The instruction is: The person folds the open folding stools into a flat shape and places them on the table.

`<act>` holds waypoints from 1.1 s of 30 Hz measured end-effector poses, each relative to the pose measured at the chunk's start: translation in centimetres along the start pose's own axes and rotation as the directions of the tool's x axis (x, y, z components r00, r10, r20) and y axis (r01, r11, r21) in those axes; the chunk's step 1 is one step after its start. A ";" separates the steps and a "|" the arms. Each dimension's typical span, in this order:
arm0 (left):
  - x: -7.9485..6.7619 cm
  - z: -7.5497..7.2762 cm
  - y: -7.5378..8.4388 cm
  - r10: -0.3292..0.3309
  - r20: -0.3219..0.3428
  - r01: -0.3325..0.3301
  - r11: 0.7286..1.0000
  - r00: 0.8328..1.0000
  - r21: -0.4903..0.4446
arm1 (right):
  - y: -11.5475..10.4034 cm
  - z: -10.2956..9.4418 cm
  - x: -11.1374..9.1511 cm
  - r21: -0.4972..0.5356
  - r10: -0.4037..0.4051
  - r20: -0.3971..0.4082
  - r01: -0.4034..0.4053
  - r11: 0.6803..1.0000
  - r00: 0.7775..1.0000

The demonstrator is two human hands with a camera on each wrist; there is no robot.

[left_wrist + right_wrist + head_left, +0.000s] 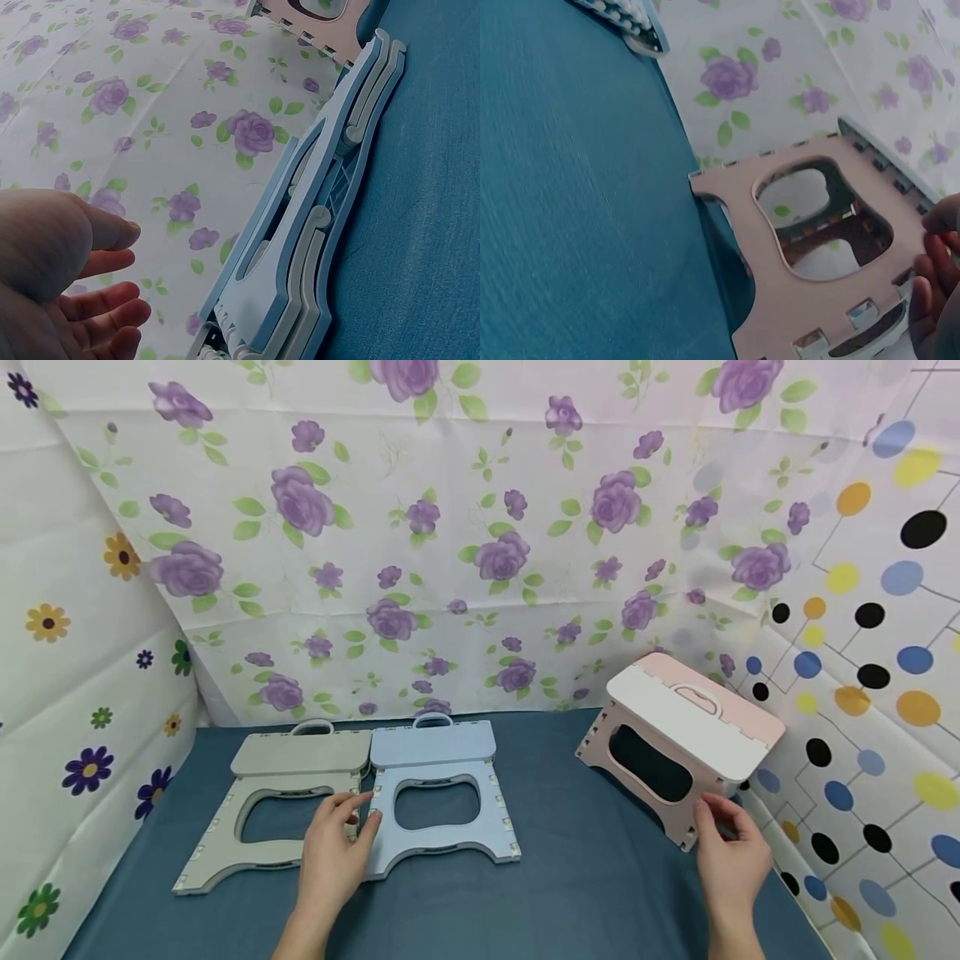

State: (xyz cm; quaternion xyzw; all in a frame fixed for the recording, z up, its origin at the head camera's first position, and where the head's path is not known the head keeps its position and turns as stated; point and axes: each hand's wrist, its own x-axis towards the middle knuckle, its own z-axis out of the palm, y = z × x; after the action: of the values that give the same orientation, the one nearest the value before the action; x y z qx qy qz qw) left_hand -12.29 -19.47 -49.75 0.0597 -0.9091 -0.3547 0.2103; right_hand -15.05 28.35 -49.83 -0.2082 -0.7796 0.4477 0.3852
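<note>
A pink folding step stool (678,727) with a white and pink top stands unfolded at the right, set at an angle. My right hand (733,852) is beside its near right leg, thumb and fingertips right at the edge; in the right wrist view the fingers (930,281) are loosely bent beside the pink side panel. To the left, a grey-green folding stool (300,756) and a light blue one (433,747) lie folded side by side. Over their adjoining edges hovers my left hand (333,843), fingers relaxed and holding nothing; the left wrist view shows it apart from the blue stool (292,247).
Dark blue cloth (555,877) covers the table. A white sheet with purple flowers (450,560) hangs behind it. Sheets with small colored flowers (90,718) and colored dots (877,693) enclose the left and right sides; the pink stool stands close to the dotted one.
</note>
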 end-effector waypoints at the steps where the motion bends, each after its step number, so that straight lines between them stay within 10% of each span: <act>1: 0.0 0.0 0.0 -0.001 0.001 0.001 1.000 1.000 -0.004 | 0.1 -0.1 0.1 0.007 0.013 -0.029 -0.013 1.000 0.999; 5: 0.0 0.1 0.0 0.006 -0.001 -0.006 1.000 1.000 -0.011 | 0.4 0.1 0.2 0.019 0.076 -0.040 -0.075 0.997 0.996; 13: -0.1 0.0 0.0 0.005 -0.002 -0.005 1.000 1.000 -0.013 | 1.6 1.3 0.6 -0.040 0.198 0.284 -0.195 0.980 0.938; 33: 0.0 0.5 -0.2 -0.009 0.017 0.009 1.000 1.000 -0.018 | 2.7 4.3 2.0 -0.043 0.229 0.123 -0.225 0.973 0.966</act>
State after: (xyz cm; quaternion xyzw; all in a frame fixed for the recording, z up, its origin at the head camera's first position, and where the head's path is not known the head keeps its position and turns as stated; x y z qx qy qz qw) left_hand -12.46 -19.29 -50.19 0.0590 -0.9072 -0.3645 0.2016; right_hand -19.70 28.72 -52.63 -0.2727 -0.7799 0.4901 0.2778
